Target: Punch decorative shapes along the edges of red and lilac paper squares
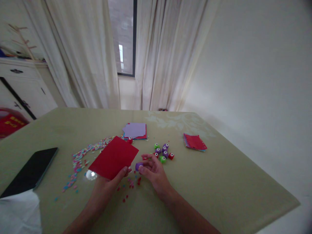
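Observation:
A sheet of red paper (114, 157) is pinched by its lower edge in my left hand (110, 182) and held tilted over the table. Just right of it, my right hand (156, 174) has thumb and fingers closed on a small purple paper punch (139, 166). The punch sits near the sheet's right side, and I see a gap between them. Under my hands lie small red and pink paper cut-outs (131, 184). Behind my right hand stands a cluster of similar punches (163, 152) in green, purple and red. Another red punch (130, 140) shows behind the sheet.
A stack of coloured paper (135, 130), lilac on top, lies at the back. To the right is a stack with notched edges (195, 142). Confetti (85, 151) curves across the left side. A black tablet (30, 170) and white tissue (20, 213) lie at the left.

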The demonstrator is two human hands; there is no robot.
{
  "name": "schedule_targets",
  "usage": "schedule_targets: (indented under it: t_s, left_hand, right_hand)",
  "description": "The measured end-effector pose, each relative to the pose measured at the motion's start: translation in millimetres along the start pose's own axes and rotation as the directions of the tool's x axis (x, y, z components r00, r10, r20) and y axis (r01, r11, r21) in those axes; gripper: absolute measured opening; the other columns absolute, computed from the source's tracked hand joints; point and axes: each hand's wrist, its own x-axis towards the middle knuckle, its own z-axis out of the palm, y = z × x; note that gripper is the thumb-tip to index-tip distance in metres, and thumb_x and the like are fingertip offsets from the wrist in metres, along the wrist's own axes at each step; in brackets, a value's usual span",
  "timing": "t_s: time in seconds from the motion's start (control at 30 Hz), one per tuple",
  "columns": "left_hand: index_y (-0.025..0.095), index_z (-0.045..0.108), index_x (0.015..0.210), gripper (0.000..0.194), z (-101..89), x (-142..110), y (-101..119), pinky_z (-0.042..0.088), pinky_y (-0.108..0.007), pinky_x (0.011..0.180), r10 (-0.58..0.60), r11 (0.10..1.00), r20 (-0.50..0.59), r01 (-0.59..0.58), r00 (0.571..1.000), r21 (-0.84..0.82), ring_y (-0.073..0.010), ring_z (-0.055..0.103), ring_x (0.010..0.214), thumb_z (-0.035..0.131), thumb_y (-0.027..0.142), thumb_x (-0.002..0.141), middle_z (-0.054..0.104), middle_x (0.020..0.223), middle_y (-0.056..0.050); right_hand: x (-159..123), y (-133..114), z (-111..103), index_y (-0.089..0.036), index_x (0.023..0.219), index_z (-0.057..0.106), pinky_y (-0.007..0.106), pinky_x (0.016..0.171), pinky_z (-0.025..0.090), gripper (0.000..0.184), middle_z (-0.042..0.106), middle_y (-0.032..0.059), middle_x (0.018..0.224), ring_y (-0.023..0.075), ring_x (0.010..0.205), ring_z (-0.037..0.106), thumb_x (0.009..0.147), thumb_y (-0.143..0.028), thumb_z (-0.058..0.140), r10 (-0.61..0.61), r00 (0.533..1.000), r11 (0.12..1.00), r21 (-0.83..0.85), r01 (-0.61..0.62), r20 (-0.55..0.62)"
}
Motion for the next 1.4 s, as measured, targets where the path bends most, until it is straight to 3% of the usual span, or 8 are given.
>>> schedule_targets:
  t_s: [0.33,0.63,0.8,1.03,1.4]
  left_hand:
    - [0.022,0.079,0.101,0.038,2.1,1,-11,0.064,-0.045,0.091,0.089,0.991,0.025,-0.091,0.996,0.102,-0.0347,0.079,0.102,0.079,0.051,0.077,0.084,0.108,-0.01]
    - [0.024,0.078,0.094,0.038,2.9,-4,-9,0.064,-0.052,0.088,0.0,0.991,-0.025,0.003,1.0,0.137,-0.0392,0.079,0.098,0.079,0.053,0.07,0.085,0.098,-0.01]
    - [0.024,0.079,0.097,0.038,0.6,-3,-7,0.062,-0.051,0.096,0.017,0.992,0.0,-0.017,1.0,0.126,-0.0385,0.077,0.106,0.079,0.053,0.072,0.085,0.103,-0.009]
    - [0.025,0.08,0.093,0.034,0.1,-3,-3,0.065,-0.049,0.089,0.017,0.995,0.023,-0.02,1.0,0.1,-0.0377,0.079,0.099,0.079,0.051,0.072,0.085,0.099,-0.009]
    - [0.024,0.079,0.099,0.042,0.1,-3,-2,0.065,-0.05,0.089,-0.001,0.995,0.0,0.001,1.0,0.1,-0.0392,0.079,0.099,0.081,0.052,0.068,0.085,0.104,-0.011]
  right_hand:
    - [-6,11,3,-0.024,0.121,0.058,0.037,0.085,0.057,0.062,0.071,0.0038,0.099,0.0225,0.093,0.073,0.073,-0.044,0.092,0.023,0.999,0.999,0.026,-0.024,0.041]
    - [-5,15,0,-0.024,0.125,0.059,0.036,0.082,0.054,0.067,0.074,0.0044,0.101,0.0212,0.088,0.07,0.071,-0.047,0.093,0.039,0.999,0.999,-0.001,-0.039,0.013]
    - [-5,17,2,-0.024,0.126,0.059,0.037,0.082,0.055,0.071,0.074,0.0034,0.097,0.0222,0.087,0.071,0.069,-0.048,0.094,0.073,0.997,0.996,0.047,-0.075,0.037]
    - [-6,19,0,-0.024,0.127,0.059,0.036,0.083,0.054,0.068,0.075,0.0042,0.1,0.0218,0.089,0.072,0.073,-0.045,0.093,0.068,0.997,0.996,0.056,-0.071,0.041]
    - [-10,15,4,-0.024,0.124,0.059,0.034,0.077,0.055,0.066,0.075,0.0057,0.104,0.0217,0.089,0.071,0.071,-0.044,0.094,0.068,0.997,0.995,0.066,-0.069,0.026]
